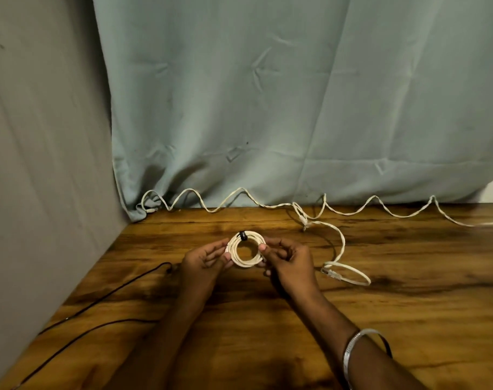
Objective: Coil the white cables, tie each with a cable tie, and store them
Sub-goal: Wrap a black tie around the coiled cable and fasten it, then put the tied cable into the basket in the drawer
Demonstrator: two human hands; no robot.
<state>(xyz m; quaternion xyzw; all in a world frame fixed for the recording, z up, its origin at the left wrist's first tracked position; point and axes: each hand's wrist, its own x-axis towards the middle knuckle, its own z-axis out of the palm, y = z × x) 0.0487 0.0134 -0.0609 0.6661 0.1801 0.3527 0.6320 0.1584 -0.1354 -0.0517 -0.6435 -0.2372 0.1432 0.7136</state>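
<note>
A white cable wound into a small round coil [249, 261] is held just above the wooden table [380, 319], near its middle. A black cable tie [242, 235] is wrapped round the top of the coil. My left hand [204, 261] pinches the coil's left side between thumb and fingers. My right hand [289, 258] pinches its right side. A second white cable [339, 237] lies loose and kinked along the table's back edge, with one end looping forward to a plug [333, 274] right of my right hand.
A pale green curtain [296, 108] hangs behind the table and a grey wall [42, 164] stands at the left. A thin black cable [104, 299] runs across the table's left front part. A silver bangle [360, 347] is on my right wrist.
</note>
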